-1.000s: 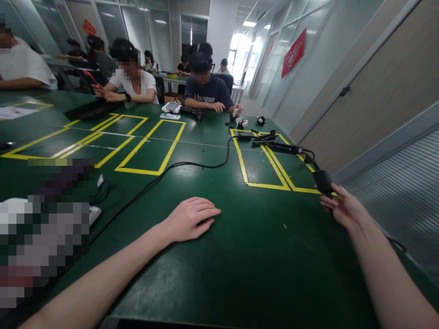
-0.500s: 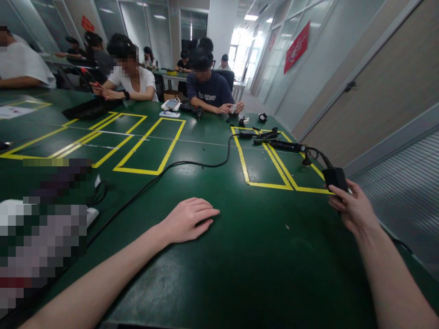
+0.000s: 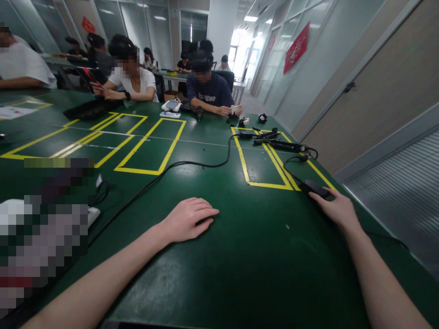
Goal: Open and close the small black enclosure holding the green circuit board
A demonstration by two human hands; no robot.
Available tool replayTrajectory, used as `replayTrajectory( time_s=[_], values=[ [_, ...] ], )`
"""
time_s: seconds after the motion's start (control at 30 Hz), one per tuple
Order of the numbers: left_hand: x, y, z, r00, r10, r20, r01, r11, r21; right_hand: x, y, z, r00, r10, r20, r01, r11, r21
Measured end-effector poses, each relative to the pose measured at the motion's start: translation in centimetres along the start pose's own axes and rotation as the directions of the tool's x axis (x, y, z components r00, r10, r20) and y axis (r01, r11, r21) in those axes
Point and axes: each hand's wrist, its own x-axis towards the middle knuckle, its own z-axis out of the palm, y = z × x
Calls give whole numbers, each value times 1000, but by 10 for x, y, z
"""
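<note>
My right hand (image 3: 338,210) reaches to the table's right edge, its fingers closed on the near end of a black power adapter (image 3: 310,186). The adapter lies flat on the green table (image 3: 240,265), across a yellow tape line. Its thin black cord (image 3: 290,169) loops back to a long black tool (image 3: 284,146) lying farther away. My left hand (image 3: 187,221) rests palm down on the bare table in front of me. Its fingers are stretched out and hold nothing.
A long black cable (image 3: 171,167) crosses the table from the left toward the tool. Yellow tape rectangles (image 3: 151,146) mark the surface. A white object (image 3: 93,214) lies at the left. Several people sit at the far side with small devices (image 3: 171,107).
My right hand held the adapter raised near the table's right edge. It has brought it down and leftward, so the adapter now lies flat on the table. My left hand has not moved.
</note>
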Motion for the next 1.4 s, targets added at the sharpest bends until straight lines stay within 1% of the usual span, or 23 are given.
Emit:
replayTrajectory(
  time_s=[0.1,0.27,0.37,0.47,0.67,0.77,0.93,1.07,1.13,1.23,1.27,1.33,1.4],
  values=[
    [0,0,0,1000,2,-2,-2,1000,4,-6,-6,-2,995,91,35,-91,996,-4],
    [0,0,0,1000,-1,-3,1,1000,7,-9,-8,-3,995,101,-14,-101,995,-9],
    [0,0,1,1000,-5,-7,5,1000,3,-6,-5,-2,991,130,-44,-131,991,-20],
    [0,0,2,1000,-5,-1,5,1000,-6,-1,0,1,985,165,-49,-166,986,-11],
    [1,1,0,1000,-7,13,7,1000,-16,7,10,2,965,263,-14,-263,965,-15],
    [0,0,1,1000,-9,13,9,1000,-24,9,13,-1,960,279,-4,-279,960,-35],
    [-1,0,2,1000,-20,21,20,999,-32,5,10,-5,975,223,-10,-223,974,-43],
    [-1,-1,2,1000,-21,23,22,999,-32,-2,-3,-10,986,163,-38,-165,985,-57],
    [-1,-1,2,999,-24,28,25,999,-35,-6,-10,-13,989,145,-30,-147,986,-76],
    [0,-1,1,999,-28,34,29,999,-34,-9,-13,-15,995,98,-27,-100,993,-65],
    [0,0,1,999,-28,33,29,999,-34,-8,-11,-15,996,68,-57,-71,996,-49],
    [0,0,1,999,-27,30,28,999,-33,-5,-5,-15,985,-15,-174,12,1000,-21],
    [0,0,1,999,-27,30,28,999,-35,0,4,-13,947,-99,-304,99,995,-15]
  ],
)
